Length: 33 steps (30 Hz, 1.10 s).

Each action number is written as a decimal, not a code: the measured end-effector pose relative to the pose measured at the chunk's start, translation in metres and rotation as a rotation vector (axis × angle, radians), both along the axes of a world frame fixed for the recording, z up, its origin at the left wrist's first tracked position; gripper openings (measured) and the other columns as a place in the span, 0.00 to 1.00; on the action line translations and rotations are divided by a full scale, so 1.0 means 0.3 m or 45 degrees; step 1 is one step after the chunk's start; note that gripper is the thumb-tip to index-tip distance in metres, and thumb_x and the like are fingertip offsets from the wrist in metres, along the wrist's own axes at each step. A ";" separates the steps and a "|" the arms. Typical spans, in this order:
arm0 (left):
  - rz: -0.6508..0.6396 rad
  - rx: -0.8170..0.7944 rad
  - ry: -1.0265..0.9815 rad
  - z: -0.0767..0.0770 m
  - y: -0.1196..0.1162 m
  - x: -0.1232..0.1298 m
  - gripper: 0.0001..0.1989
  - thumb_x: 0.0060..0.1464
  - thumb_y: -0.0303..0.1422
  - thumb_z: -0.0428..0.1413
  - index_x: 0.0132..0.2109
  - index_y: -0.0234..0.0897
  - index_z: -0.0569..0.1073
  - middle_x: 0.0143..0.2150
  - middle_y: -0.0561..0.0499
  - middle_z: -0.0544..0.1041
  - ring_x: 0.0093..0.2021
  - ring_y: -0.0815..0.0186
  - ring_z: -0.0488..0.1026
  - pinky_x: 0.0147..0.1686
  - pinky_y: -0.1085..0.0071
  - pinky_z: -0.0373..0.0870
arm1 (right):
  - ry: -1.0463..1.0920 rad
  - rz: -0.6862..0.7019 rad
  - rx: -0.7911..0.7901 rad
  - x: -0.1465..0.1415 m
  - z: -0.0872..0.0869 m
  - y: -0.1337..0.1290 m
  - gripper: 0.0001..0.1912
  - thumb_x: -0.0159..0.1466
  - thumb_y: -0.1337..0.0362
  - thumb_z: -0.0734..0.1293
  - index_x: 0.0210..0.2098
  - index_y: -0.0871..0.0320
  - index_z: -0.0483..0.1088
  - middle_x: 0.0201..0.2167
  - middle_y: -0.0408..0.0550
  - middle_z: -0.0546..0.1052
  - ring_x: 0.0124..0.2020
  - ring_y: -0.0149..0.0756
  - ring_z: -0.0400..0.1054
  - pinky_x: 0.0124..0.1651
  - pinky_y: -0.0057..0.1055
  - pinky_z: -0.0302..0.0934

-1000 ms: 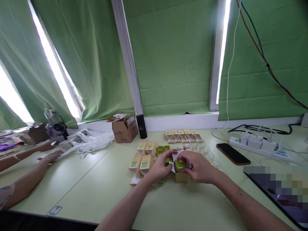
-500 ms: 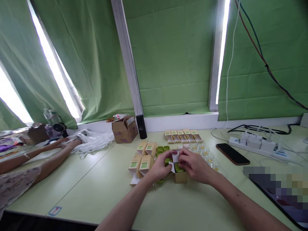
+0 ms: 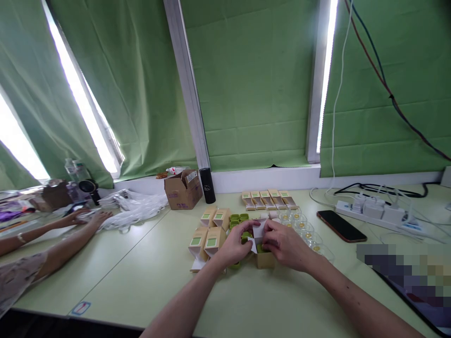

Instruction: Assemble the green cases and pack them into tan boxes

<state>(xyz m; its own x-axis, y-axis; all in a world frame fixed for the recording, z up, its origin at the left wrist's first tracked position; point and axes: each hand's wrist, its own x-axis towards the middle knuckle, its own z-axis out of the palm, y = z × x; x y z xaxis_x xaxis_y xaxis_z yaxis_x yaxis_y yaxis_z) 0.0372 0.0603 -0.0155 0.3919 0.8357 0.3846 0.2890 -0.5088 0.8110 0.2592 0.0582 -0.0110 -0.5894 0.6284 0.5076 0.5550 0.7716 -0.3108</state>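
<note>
A small tan cardboard box (image 3: 265, 261) with raised white inner flaps stands on the table before me. My left hand (image 3: 237, 243) grips this box by its flaps on the left, thumb and fingers closing around them. Over the opening, the bent fingers of my right hand (image 3: 287, 243) are closed on a green square piece (image 3: 260, 248) that sits mostly inside the box; its lower part is hidden. More green square pieces (image 3: 238, 218) stand in rows behind my left hand, which partly covers them. Beside them on the left are several open tan boxes (image 3: 211, 243) with green labels.
Farther back is a row of tan boxes (image 3: 269, 200). Clear plastic cups (image 3: 307, 230) with yellow centres lie to the right, near a phone (image 3: 341, 226) and a power strip (image 3: 377, 217). A carton (image 3: 183, 191) and black cylinder (image 3: 207, 186) stand behind. A co-worker's hands (image 3: 100, 218) touch clear plastic.
The green piece sits lower in the box, and my right fingers have moved down and inward with it. The co-worker's hands have drawn back to the left.
</note>
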 end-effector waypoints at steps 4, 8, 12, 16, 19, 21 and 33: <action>-0.005 -0.011 -0.006 0.005 -0.004 0.001 0.33 0.44 0.19 0.53 0.59 0.36 0.74 0.58 0.42 0.78 0.58 0.54 0.75 0.62 0.58 0.70 | -0.004 -0.010 -0.008 -0.003 0.003 -0.004 0.11 0.63 0.74 0.66 0.28 0.55 0.76 0.37 0.47 0.75 0.36 0.37 0.70 0.34 0.33 0.61; -0.016 -0.041 -0.036 0.012 -0.010 0.001 0.31 0.46 0.20 0.53 0.59 0.36 0.74 0.57 0.42 0.78 0.58 0.55 0.74 0.62 0.58 0.70 | 0.077 0.047 -0.052 -0.004 0.011 -0.005 0.12 0.65 0.74 0.64 0.29 0.55 0.74 0.37 0.48 0.75 0.36 0.38 0.70 0.36 0.34 0.62; -0.028 -0.079 -0.081 0.011 -0.007 -0.002 0.28 0.49 0.22 0.54 0.59 0.36 0.75 0.57 0.43 0.78 0.57 0.55 0.74 0.61 0.58 0.70 | 0.310 0.030 -0.113 0.005 0.013 0.017 0.11 0.68 0.72 0.61 0.34 0.55 0.74 0.39 0.49 0.75 0.36 0.39 0.70 0.38 0.36 0.65; -0.053 -0.131 -0.144 0.006 0.001 -0.002 0.24 0.53 0.23 0.52 0.57 0.36 0.76 0.57 0.43 0.78 0.57 0.56 0.74 0.60 0.59 0.70 | 0.496 -0.104 -0.179 0.022 0.008 0.051 0.10 0.68 0.70 0.61 0.37 0.55 0.73 0.39 0.50 0.76 0.38 0.41 0.70 0.38 0.36 0.65; -0.047 -0.112 -0.138 0.010 -0.004 0.004 0.24 0.53 0.22 0.52 0.57 0.36 0.76 0.57 0.42 0.78 0.58 0.56 0.75 0.60 0.60 0.70 | 0.548 -0.172 -0.224 0.034 0.000 0.070 0.08 0.65 0.70 0.62 0.38 0.54 0.72 0.38 0.49 0.76 0.39 0.41 0.70 0.38 0.36 0.65; -0.033 -0.074 -0.086 0.014 -0.012 0.008 0.24 0.53 0.21 0.53 0.57 0.37 0.75 0.56 0.42 0.78 0.58 0.56 0.75 0.60 0.59 0.70 | 0.553 -0.187 -0.254 0.041 -0.006 0.078 0.08 0.63 0.70 0.63 0.40 0.54 0.71 0.36 0.46 0.74 0.37 0.40 0.70 0.37 0.34 0.64; 0.064 0.046 0.109 -0.006 -0.012 0.020 0.18 0.59 0.26 0.59 0.56 0.38 0.70 0.56 0.43 0.76 0.57 0.56 0.74 0.61 0.57 0.70 | 0.477 -0.126 -0.460 0.063 -0.041 0.107 0.23 0.58 0.70 0.66 0.53 0.51 0.64 0.41 0.44 0.69 0.37 0.35 0.68 0.35 0.31 0.63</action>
<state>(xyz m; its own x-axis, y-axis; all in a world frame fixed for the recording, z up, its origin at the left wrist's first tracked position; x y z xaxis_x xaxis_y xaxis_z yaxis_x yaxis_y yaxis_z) 0.0431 0.0567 -0.0173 0.3823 0.8415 0.3818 0.3822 -0.5201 0.7638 0.2783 0.0902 -0.0231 -0.3382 0.8457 0.4128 0.4197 0.5281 -0.7382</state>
